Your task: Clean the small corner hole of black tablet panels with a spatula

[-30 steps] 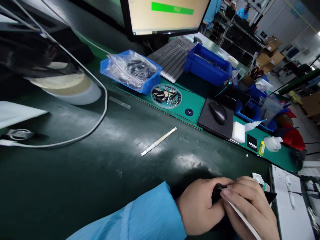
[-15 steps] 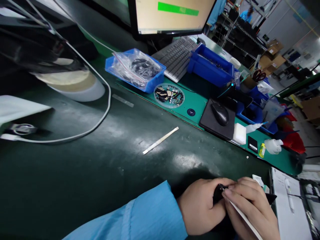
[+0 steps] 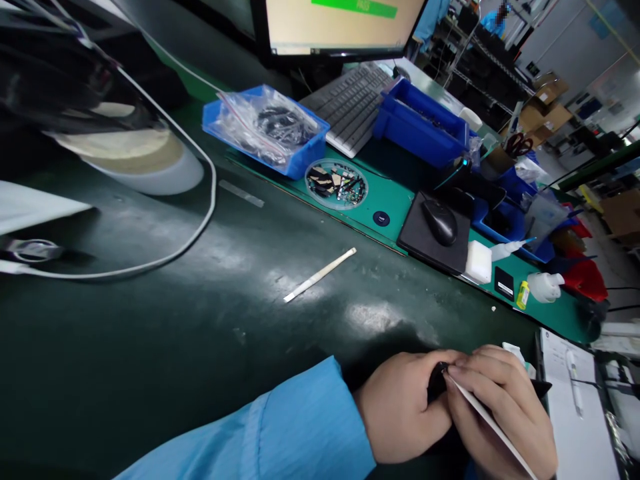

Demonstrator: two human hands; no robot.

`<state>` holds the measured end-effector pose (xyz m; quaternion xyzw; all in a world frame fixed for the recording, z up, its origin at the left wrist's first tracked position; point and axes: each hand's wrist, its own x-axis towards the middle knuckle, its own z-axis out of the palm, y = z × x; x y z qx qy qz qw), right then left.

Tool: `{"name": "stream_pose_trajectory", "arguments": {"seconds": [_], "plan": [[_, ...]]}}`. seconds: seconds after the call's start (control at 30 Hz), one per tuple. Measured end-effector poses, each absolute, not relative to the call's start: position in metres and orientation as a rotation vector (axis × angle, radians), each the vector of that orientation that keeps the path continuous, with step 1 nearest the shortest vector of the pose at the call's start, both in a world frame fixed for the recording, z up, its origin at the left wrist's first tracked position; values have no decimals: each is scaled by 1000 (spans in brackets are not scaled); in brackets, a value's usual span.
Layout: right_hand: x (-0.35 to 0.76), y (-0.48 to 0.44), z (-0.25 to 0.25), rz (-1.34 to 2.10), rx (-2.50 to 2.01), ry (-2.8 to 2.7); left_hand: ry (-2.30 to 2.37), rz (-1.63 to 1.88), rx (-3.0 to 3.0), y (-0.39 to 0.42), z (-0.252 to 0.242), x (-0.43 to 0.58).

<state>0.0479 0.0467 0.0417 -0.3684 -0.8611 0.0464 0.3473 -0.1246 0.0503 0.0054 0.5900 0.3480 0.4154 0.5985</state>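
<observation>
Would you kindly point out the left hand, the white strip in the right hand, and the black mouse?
Left hand [image 3: 406, 408], head view: its back.
White strip [image 3: 492, 425], head view: its visible middle.
Black mouse [image 3: 441, 223], head view: its top.

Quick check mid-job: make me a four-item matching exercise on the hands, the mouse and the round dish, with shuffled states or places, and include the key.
1. Left hand
2. Right hand
3. Computer mouse
4. Round dish

A. On a black pad
B. Pinching a white strip
C. Holding small parts
D. Gripping a black piece

Pairs: 1-D, 2-B, 3-A, 4-C
</observation>
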Motion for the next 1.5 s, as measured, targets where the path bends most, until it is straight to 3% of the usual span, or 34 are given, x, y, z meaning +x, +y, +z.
{"name": "stream_pose_trajectory", "arguments": {"seconds": [1.5], "plan": [[48,47,50,191,-1043,-2272,837,919,1351,49,1,-123]]}}
